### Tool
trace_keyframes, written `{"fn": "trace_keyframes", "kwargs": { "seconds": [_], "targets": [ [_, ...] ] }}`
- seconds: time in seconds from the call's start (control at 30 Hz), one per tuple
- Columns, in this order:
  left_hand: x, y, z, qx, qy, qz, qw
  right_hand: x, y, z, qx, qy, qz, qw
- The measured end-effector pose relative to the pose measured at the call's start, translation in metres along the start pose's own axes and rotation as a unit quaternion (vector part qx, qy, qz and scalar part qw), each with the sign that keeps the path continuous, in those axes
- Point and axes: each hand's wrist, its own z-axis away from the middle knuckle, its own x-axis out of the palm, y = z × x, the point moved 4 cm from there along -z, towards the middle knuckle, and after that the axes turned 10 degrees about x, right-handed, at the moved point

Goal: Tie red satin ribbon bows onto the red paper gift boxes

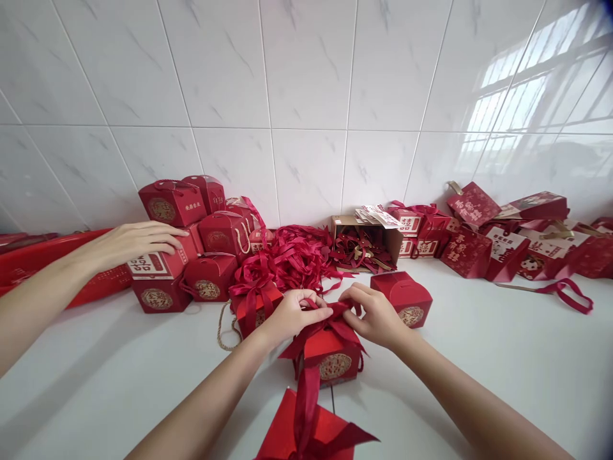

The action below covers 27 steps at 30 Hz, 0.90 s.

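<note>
A small red gift box (309,359) with a round gold emblem stands on the white table in front of me. A dark red ribbon (338,327) is gathered in a bow on its top. My left hand (297,313) pinches the ribbon from the left, thumb against fingers. From the right, my right hand (373,314) grips the same bow with curled fingers. Nearest to me is another red box (280,425) with a ribbon on it, cut off by the lower edge. A plain-topped red box (402,295) sits just behind my right hand.
Another person's hand (138,246) rests on stacked red boxes (165,297) at left, beside a red plastic basket (108,281). Against the tiled wall lie a heap of ribbons (297,252) and an open cardboard box (398,246) of trimmings. Several patterned boxes (467,255) stand at right.
</note>
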Motion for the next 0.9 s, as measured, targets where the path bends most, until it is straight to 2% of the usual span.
{"fn": "trace_keyframes", "kwargs": {
  "seconds": [0.13, 0.23, 0.37, 0.63, 0.77, 0.9],
  "targets": [
    [0.001, 0.002, 0.002, 0.008, 0.010, -0.011, 1.000, -0.006, 0.003, -0.002, 0.024, 0.033, 0.033, 0.999],
    [0.002, 0.007, 0.002, 0.037, -0.005, -0.031, 0.999, -0.012, 0.001, -0.002, 0.001, 0.047, 0.080, 0.996],
    [0.003, 0.005, 0.001, 0.051, -0.027, -0.053, 0.997, -0.015, -0.002, -0.001, -0.025, 0.053, 0.122, 0.991],
    [0.004, 0.001, -0.002, 0.061, -0.039, -0.093, 0.993, -0.017, 0.000, -0.003, -0.029, 0.034, 0.142, 0.989],
    [0.004, 0.002, -0.001, 0.062, -0.030, -0.121, 0.990, -0.010, 0.004, -0.003, -0.001, 0.008, 0.122, 0.993],
    [-0.006, 0.019, 0.001, 0.077, -0.019, -0.140, 0.987, -0.014, 0.007, -0.008, 0.062, -0.095, -0.021, 0.993]
  ]
}}
